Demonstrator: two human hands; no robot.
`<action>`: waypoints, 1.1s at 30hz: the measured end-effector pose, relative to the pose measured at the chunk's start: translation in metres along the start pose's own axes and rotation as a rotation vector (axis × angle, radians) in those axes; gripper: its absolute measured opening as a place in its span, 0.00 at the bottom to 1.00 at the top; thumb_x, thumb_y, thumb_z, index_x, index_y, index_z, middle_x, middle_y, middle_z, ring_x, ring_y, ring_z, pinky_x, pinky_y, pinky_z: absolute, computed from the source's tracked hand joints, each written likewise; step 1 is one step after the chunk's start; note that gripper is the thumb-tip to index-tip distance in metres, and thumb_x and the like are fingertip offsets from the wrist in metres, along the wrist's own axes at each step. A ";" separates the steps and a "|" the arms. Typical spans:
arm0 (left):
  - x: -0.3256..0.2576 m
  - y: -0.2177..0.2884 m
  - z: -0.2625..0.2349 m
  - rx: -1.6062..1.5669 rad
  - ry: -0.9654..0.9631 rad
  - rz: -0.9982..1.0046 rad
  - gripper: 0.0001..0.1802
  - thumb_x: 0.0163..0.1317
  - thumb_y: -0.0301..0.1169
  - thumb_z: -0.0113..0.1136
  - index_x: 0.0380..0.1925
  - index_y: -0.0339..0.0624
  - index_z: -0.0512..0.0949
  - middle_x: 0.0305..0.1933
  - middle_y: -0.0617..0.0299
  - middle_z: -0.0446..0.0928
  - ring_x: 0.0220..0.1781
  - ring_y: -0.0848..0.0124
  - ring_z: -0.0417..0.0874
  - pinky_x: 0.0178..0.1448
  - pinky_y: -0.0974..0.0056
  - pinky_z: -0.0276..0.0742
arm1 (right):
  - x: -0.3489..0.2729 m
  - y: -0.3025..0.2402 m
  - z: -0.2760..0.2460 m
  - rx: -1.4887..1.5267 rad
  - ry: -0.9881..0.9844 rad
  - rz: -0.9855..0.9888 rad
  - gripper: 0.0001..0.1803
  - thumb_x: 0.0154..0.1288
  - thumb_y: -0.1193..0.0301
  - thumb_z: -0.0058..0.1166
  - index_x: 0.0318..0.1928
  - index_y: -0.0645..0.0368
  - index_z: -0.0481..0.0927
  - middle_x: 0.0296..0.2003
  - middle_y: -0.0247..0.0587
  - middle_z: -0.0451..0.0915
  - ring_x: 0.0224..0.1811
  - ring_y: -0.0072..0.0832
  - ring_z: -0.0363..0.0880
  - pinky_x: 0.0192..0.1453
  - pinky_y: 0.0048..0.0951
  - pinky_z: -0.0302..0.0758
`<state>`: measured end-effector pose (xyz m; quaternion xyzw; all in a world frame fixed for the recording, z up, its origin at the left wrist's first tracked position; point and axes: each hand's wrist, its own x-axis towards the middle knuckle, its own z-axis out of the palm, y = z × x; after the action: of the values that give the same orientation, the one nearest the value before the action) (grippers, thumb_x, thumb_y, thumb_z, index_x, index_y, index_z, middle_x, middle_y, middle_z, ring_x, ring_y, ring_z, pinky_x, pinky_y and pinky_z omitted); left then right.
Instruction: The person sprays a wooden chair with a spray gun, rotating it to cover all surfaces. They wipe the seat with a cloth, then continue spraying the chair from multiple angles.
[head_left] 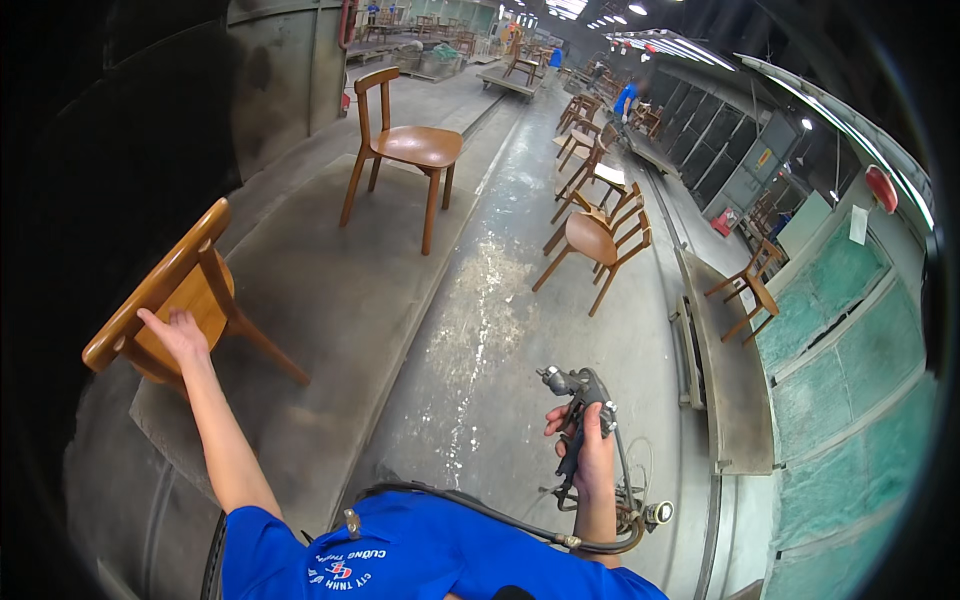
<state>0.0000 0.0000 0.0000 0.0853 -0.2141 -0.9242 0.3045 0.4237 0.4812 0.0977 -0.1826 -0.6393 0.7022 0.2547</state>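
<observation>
At the left, a brown wooden chair (pixel 172 270) stands tilted in my view, its backrest toward me. My left hand (pixel 178 338) reaches to that backrest with thumb and fingers spread, the thumb at the rail. Whether the fingertips press on the wood I cannot tell. My right hand (pixel 592 440) is wrapped round the handle of a dark spray gun (pixel 574 388), nozzle pointing up and left. A hose (pixel 480 497) runs from the gun's side across the front of my blue shirt. Farther off, a second wooden chair (pixel 415 148) stands upright on the same grey board.
The grey board (pixel 330 290) lies low along the left. Several brown chairs (pixel 590 240) stand in a row on the concrete floor. At the right are a low platform (pixel 735 400) with one chair (pixel 752 290) and green filter panels (pixel 850 400). Another person (pixel 626 98) in blue is far back.
</observation>
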 end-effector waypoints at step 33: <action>-0.175 -0.004 0.007 1.510 -0.100 1.504 0.17 0.65 0.19 0.55 0.53 0.39 0.81 0.54 0.53 0.80 0.68 0.51 0.73 0.76 0.43 0.57 | 0.186 0.056 0.032 -0.162 -0.196 0.101 0.34 0.76 0.40 0.40 0.54 0.62 0.73 0.37 0.46 0.84 0.32 0.25 0.82 0.23 0.19 0.66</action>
<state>0.1358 0.1099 0.0093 0.0599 -0.7412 -0.1292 0.6561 0.2483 0.5622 0.0591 -0.1649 -0.7056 0.6748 0.1396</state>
